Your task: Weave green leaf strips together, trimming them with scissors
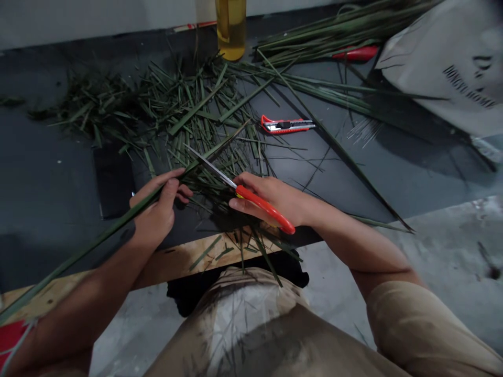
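Note:
My left hand (157, 209) pinches a long green leaf strip (98, 241) between thumb and fingers. The strip runs from the lower left edge up past my fingertips to a thin, dry tip. My right hand (271, 196) is wrapped round the red handles of a pair of scissors (267, 207). Their blades point up and left, and they cross the strip just beyond my left hand; I cannot tell how tightly they press on it. Beneath and beyond both hands lies a heap of cut leaf pieces (192, 104), spread over the dark tabletop (47, 167).
A red utility knife (288, 124) lies right of the heap. Behind stands a bottle of yellow liquid (231, 31). Long leaves (314, 42) and a printed white bag (444, 68) are at the back right. A dark flat phone-like object (113, 183) lies left. The table's wooden edge (168, 267) is near me.

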`<state>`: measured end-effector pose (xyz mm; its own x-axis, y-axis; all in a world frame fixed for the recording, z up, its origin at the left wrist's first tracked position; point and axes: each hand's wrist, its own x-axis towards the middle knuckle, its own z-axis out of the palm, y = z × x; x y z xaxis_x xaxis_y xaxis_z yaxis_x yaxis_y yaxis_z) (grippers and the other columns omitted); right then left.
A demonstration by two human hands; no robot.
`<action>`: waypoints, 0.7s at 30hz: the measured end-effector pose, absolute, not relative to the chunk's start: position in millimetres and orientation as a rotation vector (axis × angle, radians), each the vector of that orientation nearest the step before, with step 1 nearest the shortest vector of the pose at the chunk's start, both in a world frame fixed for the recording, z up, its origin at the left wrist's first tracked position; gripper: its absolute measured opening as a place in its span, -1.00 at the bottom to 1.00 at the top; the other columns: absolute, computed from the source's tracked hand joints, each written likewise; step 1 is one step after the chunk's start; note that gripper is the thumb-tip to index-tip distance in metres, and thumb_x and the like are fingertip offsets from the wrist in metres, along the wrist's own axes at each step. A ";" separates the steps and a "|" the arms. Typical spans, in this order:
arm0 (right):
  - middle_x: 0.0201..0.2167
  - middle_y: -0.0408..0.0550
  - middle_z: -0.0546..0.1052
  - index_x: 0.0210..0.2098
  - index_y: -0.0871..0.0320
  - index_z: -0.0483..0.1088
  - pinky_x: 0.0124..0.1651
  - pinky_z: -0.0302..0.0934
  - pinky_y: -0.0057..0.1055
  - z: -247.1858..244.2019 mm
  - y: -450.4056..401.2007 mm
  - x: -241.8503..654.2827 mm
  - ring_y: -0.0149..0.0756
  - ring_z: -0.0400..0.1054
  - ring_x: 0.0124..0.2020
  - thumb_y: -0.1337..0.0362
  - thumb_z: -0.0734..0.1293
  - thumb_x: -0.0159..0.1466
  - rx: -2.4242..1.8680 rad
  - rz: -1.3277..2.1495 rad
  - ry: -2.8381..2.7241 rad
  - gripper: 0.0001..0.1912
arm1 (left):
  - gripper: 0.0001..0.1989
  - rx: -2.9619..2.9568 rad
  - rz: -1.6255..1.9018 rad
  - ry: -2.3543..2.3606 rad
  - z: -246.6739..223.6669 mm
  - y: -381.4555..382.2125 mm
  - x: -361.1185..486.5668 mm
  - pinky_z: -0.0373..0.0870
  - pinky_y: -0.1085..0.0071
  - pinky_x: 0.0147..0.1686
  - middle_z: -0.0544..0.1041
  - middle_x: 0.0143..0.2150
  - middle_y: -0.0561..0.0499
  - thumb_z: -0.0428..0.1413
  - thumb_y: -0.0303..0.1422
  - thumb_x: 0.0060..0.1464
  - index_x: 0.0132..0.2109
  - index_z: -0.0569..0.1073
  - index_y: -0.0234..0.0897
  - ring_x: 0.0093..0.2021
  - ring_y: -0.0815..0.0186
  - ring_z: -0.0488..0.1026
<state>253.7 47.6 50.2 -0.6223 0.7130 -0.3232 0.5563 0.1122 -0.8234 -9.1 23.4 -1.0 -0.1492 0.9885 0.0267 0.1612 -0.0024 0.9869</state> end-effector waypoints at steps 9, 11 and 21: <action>-0.48 -0.26 0.35 -0.12 0.08 0.25 -0.33 0.06 -0.39 47.9 47.2 252.3 -0.39 0.24 -0.46 -0.04 0.28 0.44 -1.300 1.544 -2.171 -0.68 | -0.80 1.226 1.170 1.399 3.4 21.9 -12.2 0.43 0.34 -0.33 0.66 -0.32 0.14 0.23 -0.19 0.33 0.03 0.68 0.00 -0.35 0.37 0.49; -0.48 -0.26 0.35 -0.13 0.08 0.25 -0.32 0.07 -0.39 48.3 47.2 252.0 -0.39 0.25 -0.46 -0.03 0.29 0.43 -1.297 1.547 -2.164 -0.69 | -0.82 1.198 1.171 1.382 4.6 21.6 -11.8 0.40 0.36 -0.37 0.66 -0.32 0.15 0.23 -0.21 0.33 0.02 0.68 0.01 -0.34 0.38 0.48; -0.42 -0.18 0.42 -0.04 0.11 0.23 -0.31 0.07 -0.41 46.0 45.5 249.0 -0.34 0.30 -0.44 0.13 0.24 0.45 -1.323 1.475 -2.255 -0.80 | -0.82 1.117 1.155 1.310 3.8 23.3 -16.1 0.37 0.42 -0.40 0.66 -0.30 0.17 0.21 -0.23 0.34 0.02 0.66 0.03 -0.34 0.41 0.51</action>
<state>249.0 45.5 46.0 -0.6034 0.7276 -0.3263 0.5906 0.1328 -0.7959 -16.1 23.3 3.8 -0.0514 0.9927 -0.1094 0.0159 0.1103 0.9938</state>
